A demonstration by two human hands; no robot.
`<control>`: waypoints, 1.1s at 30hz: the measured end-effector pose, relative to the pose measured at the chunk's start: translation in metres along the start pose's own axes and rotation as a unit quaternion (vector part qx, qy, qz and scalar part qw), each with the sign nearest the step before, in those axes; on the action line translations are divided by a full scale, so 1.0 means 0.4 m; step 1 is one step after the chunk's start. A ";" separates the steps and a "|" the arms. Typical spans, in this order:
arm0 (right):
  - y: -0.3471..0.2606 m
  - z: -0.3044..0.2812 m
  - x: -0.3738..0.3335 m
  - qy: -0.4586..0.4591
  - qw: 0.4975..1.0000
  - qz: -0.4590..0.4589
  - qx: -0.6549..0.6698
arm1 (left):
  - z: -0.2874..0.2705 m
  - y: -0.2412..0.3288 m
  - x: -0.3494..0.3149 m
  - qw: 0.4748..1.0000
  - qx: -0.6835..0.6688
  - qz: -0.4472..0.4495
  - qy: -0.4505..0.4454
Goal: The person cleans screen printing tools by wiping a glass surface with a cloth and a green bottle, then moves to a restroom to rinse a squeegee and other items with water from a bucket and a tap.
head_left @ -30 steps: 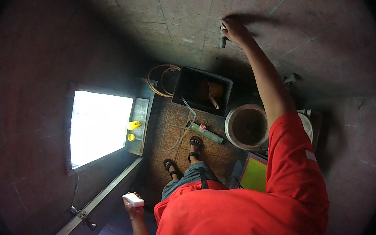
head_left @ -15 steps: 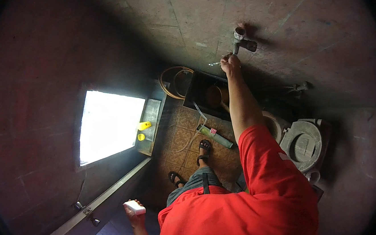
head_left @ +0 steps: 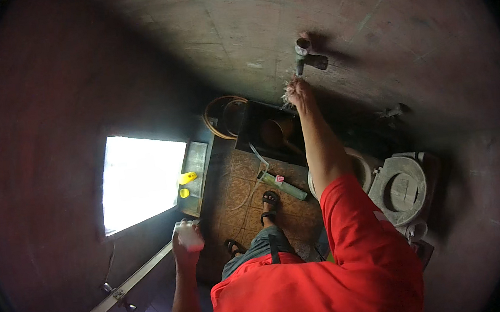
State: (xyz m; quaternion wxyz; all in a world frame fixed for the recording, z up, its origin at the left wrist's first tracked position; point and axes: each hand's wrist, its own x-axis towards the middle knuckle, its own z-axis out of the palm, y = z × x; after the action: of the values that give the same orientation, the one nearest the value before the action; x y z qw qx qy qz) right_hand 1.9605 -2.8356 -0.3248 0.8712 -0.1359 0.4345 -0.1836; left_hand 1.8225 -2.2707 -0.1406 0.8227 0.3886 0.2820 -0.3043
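Two bare hands show in the head view, well apart. The left hand [head_left: 182, 254] is raised at the person's left side, near the window [head_left: 142, 183], its grip closed around a white block [head_left: 190, 235], which looks blurred. The right hand [head_left: 301, 94] reaches far forward, just below the spout of the tap [head_left: 303, 61] on the wall [head_left: 251, 34]; water [head_left: 287, 97] splashes beside its fingers, and I cannot tell whether that grip is spread or pressed together. Below it, a black tub [head_left: 287, 154] stands on the floor [head_left: 244, 207] with a dipper [head_left: 273, 132] inside, and a coiled hose [head_left: 206, 119] sits beside it. A yellow bottle [head_left: 188, 177] and a yellow cup [head_left: 184, 192] stand on the sill [head_left: 196, 158]. A green tube [head_left: 287, 188] lies on the floor near the sandals [head_left: 270, 197].
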 end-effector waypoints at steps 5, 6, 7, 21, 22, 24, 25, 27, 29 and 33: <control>0.054 0.016 -0.162 -0.089 0.977 -0.069 -0.180 | 0.326 -0.216 0.513 0.962 0.107 -0.043 -0.249; 0.042 0.020 -0.200 -0.085 0.973 -0.039 -0.210 | 0.450 -0.269 0.591 0.949 0.184 -0.049 -0.252; 0.034 0.027 -0.219 -0.086 0.967 -0.007 -0.240 | 0.574 -0.318 0.661 0.930 0.258 -0.053 -0.255; 0.039 -0.177 0.108 -0.038 0.737 -0.343 -0.581 | 0.863 -0.559 0.822 0.798 0.561 0.075 -0.206; 0.064 -0.106 0.067 -0.047 0.785 -0.254 -0.563 | 0.817 -0.526 0.843 0.774 0.598 0.106 -0.180; 0.082 -0.016 0.019 -0.066 0.790 -0.182 -0.581 | 0.771 -0.474 0.900 0.678 0.697 0.188 -0.136; 0.068 -0.021 0.029 -0.065 0.758 -0.193 -0.620 | 0.794 -0.474 0.904 0.638 0.728 0.202 -0.147; 0.046 -0.038 0.033 -0.082 0.870 -0.159 -0.460 | 0.852 -0.472 0.882 0.588 0.763 0.192 -0.189; 0.062 -0.010 -0.017 -0.122 0.991 -0.049 0.003 | 0.865 -0.459 0.871 0.612 0.749 0.153 -0.205; 0.049 -0.015 -0.037 -0.119 0.985 -0.119 0.022 | 0.871 -0.473 0.870 0.720 0.665 0.072 -0.183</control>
State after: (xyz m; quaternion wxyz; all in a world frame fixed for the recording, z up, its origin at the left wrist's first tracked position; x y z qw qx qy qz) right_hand 1.9515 -2.8121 -0.3257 0.8915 -0.1885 0.3041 -0.2779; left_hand 1.9938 -2.7482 -0.2853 0.4075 0.7916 -0.1781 -0.4190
